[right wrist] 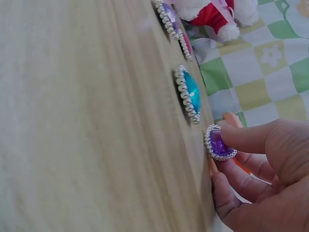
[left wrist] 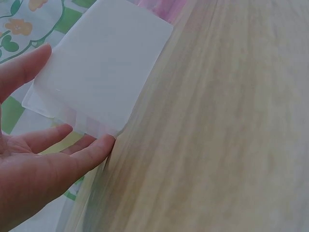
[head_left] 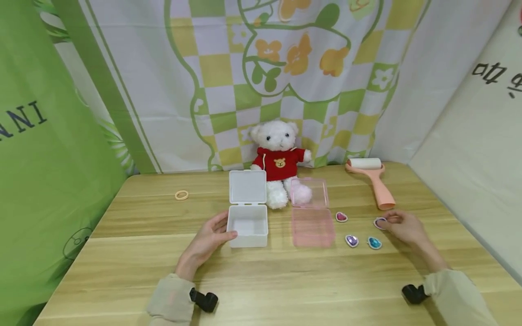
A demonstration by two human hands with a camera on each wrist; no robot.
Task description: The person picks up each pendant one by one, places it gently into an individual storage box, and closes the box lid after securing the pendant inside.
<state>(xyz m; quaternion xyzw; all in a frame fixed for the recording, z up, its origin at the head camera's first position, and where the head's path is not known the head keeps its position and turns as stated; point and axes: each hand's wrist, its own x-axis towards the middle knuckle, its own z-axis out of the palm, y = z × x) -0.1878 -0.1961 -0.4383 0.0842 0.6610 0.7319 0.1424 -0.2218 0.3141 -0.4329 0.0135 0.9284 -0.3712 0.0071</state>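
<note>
Near: teal gem (head_left: 374, 243) lies loose | left hand (head_left: 207, 239) grips white box (head_left: 249, 241) at its left side, apparently bracing it | right hand (head_left: 408, 228) pinches purple gem (right wrist: 218, 150) beyond teal one (beaded rim probably helps purchase) | pink box (head_left: 312, 241) stands open, presumably for access | far: roller (head_left: 382, 192), bear (head_left: 279, 165) seated behind boxes.

Table: light wood-grain tabletop (head_left: 285, 285), 12 o'clock at the curtain side. On it: white plush bear in red hoodie (head_left: 279, 163) seated at 12. Translucent white plastic rectangular box (head_left: 248, 241), lid open, at 10, near centre; small pale-orange ring (head_left: 181, 198) at 10, farther out. Clear pink plastic rectangular box (head_left: 313, 240), lid up, at 2. White-headed roller with peach handle (head_left: 377, 183) at 2, far out. Bead-rimmed gems: magenta gem (head_left: 341, 217) at 2; purple gem (head_left: 351, 241) and teal gem (head_left: 374, 243) at 3.
</note>
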